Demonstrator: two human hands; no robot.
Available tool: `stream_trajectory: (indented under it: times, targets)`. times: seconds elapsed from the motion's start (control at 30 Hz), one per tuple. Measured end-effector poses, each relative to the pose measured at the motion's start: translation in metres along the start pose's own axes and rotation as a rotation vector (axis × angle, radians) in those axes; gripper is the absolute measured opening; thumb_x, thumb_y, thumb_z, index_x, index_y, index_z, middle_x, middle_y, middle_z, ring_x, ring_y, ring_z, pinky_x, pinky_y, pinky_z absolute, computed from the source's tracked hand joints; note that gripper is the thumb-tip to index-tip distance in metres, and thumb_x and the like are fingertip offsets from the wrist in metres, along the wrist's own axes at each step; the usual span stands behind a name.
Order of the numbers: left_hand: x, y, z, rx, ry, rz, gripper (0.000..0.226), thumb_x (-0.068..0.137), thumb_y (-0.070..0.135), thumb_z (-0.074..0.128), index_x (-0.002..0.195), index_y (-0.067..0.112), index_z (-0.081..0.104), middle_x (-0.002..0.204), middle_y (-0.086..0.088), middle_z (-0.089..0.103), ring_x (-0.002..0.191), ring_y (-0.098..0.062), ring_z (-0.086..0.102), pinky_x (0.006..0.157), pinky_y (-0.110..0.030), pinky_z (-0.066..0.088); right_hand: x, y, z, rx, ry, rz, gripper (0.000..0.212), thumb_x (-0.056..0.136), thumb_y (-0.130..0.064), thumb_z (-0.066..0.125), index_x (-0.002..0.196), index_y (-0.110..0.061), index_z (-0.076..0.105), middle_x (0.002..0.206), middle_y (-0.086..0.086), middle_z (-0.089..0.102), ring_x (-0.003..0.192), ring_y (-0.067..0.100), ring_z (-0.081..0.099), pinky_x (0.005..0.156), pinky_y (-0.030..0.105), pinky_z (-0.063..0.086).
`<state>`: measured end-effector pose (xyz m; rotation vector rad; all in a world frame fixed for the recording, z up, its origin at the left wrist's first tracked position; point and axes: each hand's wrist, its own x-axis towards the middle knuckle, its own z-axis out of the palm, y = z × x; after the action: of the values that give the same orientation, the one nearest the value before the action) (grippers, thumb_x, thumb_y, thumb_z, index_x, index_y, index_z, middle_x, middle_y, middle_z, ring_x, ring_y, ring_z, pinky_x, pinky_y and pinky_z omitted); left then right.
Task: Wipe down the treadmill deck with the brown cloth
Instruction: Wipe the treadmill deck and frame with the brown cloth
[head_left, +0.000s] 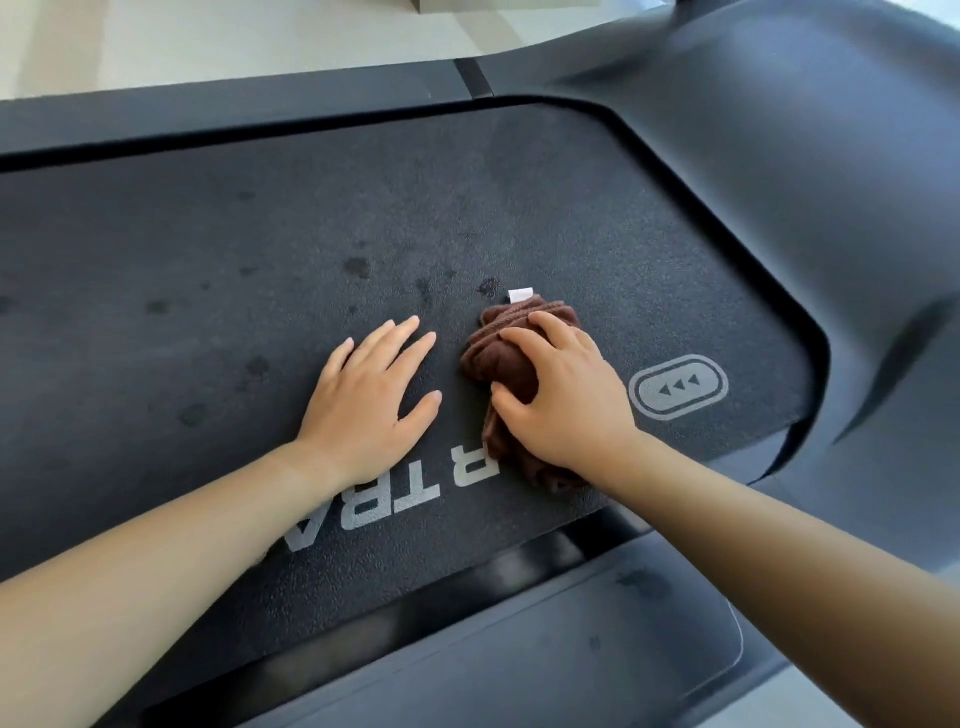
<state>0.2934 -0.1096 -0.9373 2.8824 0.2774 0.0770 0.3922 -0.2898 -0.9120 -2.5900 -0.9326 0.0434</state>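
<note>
Right hand (563, 392) sits on top of the brown cloth (498, 364), fingers curled & clamped on it, pressing the bunched fabric onto the treadmill deck (208, 234). Cloth pokes out ahead of the fingertips & behind the wrist; small white tag (520, 295) at its far edge. Left hand (371, 402) lies flat, palm down, fingers spread, holding nothing, just beside the cloth w/ a strip of bare deck between. Dark wet spots (357, 267) dot the deck beyond & left of both hands. Arrow logo (679, 386) lies right of the cloth; white lettering (395, 504) runs under the wrists.
</note>
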Motion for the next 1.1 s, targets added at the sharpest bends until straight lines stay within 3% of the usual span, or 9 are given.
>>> stream_trajectory:
  times: [0.27,0.6,1.1]
  targets:
    - [0.070,-0.024,-0.012,-0.049,0.031,-0.126,0.061,0.094,0.050,0.028,0.148,0.022,0.021,0.158,0.005,0.011,0.145,-0.014,0.006,0.115,-0.047,0.010,0.063,0.002,0.012,0.036,0.057,0.000,0.051,0.080,-0.046,0.058,0.129,-0.031,0.053,0.139,-0.005,0.046,0.127,0.023,0.040,0.097,0.040,0.042]
    - [0.199,-0.095,-0.013,0.014,0.034,-0.186,0.062,0.095,0.048,0.028,0.149,0.020,0.019,0.157,0.006,0.015,0.144,-0.013,0.009,0.117,-0.046,0.007,0.193,0.014,0.028,0.046,0.103,0.044,0.049,0.080,-0.045,0.057,0.127,-0.030,0.055,0.136,-0.007,0.048,0.124,0.022,0.041,0.093,0.037,0.043]
    - [0.202,-0.096,-0.011,-0.012,0.079,-0.201,0.063,0.090,0.051,0.028,0.148,0.028,0.020,0.156,0.015,0.011,0.143,-0.003,0.004,0.116,-0.040,0.002,0.363,0.033,0.035,0.060,0.092,0.115,0.055,0.078,-0.046,0.056,0.130,-0.029,0.052,0.137,-0.003,0.047,0.125,0.026,0.042,0.090,0.036,0.041]
